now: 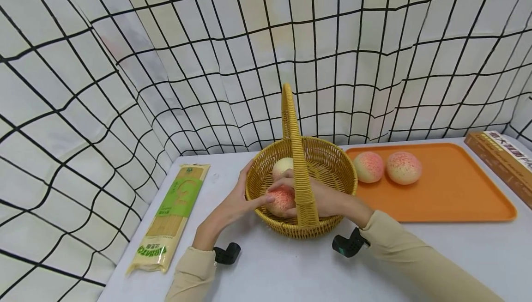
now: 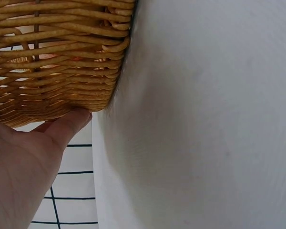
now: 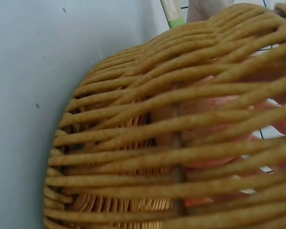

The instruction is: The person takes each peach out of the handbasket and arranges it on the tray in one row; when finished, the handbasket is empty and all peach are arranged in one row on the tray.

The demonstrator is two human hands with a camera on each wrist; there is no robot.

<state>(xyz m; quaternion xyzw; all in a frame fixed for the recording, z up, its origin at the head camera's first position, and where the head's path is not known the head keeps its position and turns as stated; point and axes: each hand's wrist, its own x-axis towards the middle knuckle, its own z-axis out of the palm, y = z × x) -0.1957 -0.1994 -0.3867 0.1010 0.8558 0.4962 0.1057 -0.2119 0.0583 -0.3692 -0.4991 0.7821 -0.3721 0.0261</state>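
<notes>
Right fingers point(image 1: 283, 182) hold 1 peach point(image 1: 279, 204) between basket handle point(image 1: 302, 177) and rim point(image 1: 272, 222).

Noodle packet point(image 1: 168, 219), green label, flat on counter point(image 1: 282, 269), left side. Brown printed carton point(image 1: 498, 166), far right. Black netting point(image 1: 293, 22) behind, against white sheeting point(image 1: 326, 75).

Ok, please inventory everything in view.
Table: one, white, underneath
Basket: one, golden, table centre
Tray: one, orange, right of basket
Peaches: four visible, cream-pink, two in basket, two on tray
Noodle packet: one, yellow-green, left of basket
Box: one, brown-white, right of tray
Net: one, black, behind table
Sheeting: uncounted, pale, behind net
Wrist devices: two, black, wrists
Sleeves: two, beige, forearms
Left grip: one, on basket rim
Right grip: one, on basket peach
</notes>
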